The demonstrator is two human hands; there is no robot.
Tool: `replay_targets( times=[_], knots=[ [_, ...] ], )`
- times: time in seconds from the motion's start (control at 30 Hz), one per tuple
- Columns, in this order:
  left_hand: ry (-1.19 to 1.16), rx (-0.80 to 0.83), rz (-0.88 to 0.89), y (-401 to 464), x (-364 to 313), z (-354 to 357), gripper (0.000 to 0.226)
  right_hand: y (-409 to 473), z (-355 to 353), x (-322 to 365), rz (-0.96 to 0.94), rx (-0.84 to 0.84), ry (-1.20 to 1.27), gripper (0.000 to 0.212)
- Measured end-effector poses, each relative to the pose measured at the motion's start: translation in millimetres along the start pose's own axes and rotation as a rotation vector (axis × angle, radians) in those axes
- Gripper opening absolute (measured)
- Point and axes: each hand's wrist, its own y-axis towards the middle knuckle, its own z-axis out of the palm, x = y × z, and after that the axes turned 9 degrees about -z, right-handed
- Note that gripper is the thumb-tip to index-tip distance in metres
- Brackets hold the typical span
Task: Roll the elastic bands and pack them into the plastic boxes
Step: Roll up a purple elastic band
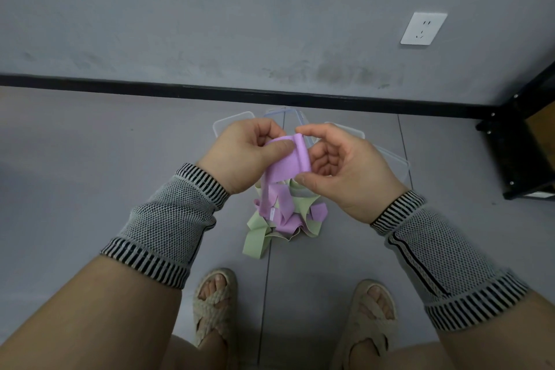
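Fingers (303,130) of both hands, mid-frame, pinch a flat lilac elastic band (285,164), curled closed around its small starting roll so the coil stays tight while its tail hangs.

Plain indoor room, of a type that cannot be told more closely, seen from a standing person's head. Grey tiled floor (90,159) meets a scuffed grey painted wall (210,9) along a black skirting board (210,90). A white wall socket (423,28) sits low on the wall at right. The corner of a black metal frame (510,141) with visible bolts stands on the floor at the right edge.
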Motion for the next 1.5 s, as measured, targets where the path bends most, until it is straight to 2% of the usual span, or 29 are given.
replay_targets(
  times=[0.17, 0.4, 0.67, 0.83, 1.0, 1.17, 1.37, 1.5],
  knots=[
    [0.010, -0.032, 0.026, 0, -1, 6, 0.018, 0, 2, 1, -0.039, -0.002, -0.102, 0.062],
    [-0.014, 0.014, 0.015, 1, 2, -1, 0.012, -1, 3, 1, -0.032, 0.055, -0.080, 0.073],
    [-0.005, 0.085, 0.032, -1, 1, 0, 0.007, -1, 3, 1, -0.022, 0.050, -0.016, 0.066],
    [0.009, 0.087, -0.011, 1, 5, 0, 0.039, -1, 1, -3, -0.028, 0.046, 0.002, 0.064],
    [0.090, 0.039, -0.033, 3, 7, -5, 0.015, 0, -4, -4, -0.021, 0.024, 0.030, 0.064],
    [0.068, -0.001, -0.014, 3, 2, 2, 0.024, 0, -3, -4, -0.022, 0.014, -0.013, 0.064],
    [0.102, -0.088, 0.030, 1, -2, 8, 0.025, 1, 1, -5, -0.039, 0.011, -0.060, 0.067],
    [0.055, -0.062, 0.002, 1, -2, 6, 0.021, 0, 2, -5, -0.054, 0.017, -0.081, 0.070]
  ],
)
